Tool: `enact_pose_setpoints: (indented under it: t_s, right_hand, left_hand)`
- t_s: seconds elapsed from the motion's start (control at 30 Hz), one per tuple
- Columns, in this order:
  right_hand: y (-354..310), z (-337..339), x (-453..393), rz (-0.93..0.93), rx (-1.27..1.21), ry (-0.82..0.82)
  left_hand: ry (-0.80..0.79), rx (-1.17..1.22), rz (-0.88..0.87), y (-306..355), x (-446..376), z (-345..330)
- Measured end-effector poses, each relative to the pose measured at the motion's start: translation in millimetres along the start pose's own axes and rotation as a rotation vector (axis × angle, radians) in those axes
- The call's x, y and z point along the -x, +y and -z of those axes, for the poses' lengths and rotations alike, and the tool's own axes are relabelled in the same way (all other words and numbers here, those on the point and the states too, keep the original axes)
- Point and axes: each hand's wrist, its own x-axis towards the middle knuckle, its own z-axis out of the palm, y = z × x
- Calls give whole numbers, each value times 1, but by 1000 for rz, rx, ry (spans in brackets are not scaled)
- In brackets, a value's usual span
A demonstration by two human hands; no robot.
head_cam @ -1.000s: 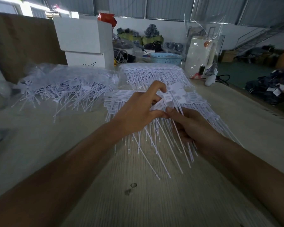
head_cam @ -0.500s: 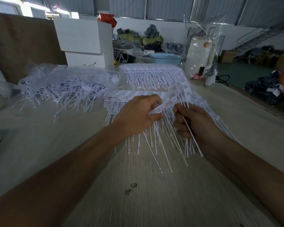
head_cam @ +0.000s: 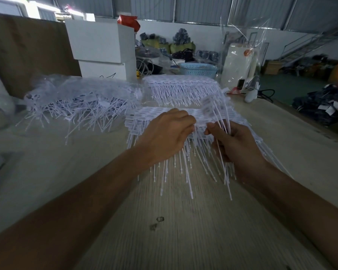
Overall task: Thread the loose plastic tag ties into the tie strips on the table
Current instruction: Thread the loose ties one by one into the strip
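Holding a bunch of loose ties (head_cam: 219,115) in my curled R hand (head_cam: 236,147); L hand (head_cam: 166,137) pinches tie strip (head_cam: 164,114) mid-frame on surface (head_cam: 174,221), w/ shafts running toward me, strip just left of bunch.

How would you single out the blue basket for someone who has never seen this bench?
Start from the stacked white boxes at the far end of the wooden table. Look right of them, just beyond the far neat stack of tie strips. The blue basket sits there: pale blue, with a lattice of small holes in its wall, the only coloured container among white plastic and clear bags.
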Motion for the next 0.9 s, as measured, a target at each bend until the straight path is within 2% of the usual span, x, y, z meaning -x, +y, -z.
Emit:
enact_pose_setpoints:
  t_s: [0.13,0.4,0.7,0.9]
  right_hand:
    - [2,3,-1,25,-16,-71]
    - [3,7,-4,74,-10,-117]
    - [1,-1,-3,-156,-103,-158]
    - [-2,1,-2,-162,-103,-203]
  left_hand:
    - [-34,324,156,-2,-2,-4]
    - [-61,857,314,-4,-5,2]
    - [23,613,296,-5,-4,1]
    - [76,607,320,-5,-5,1]
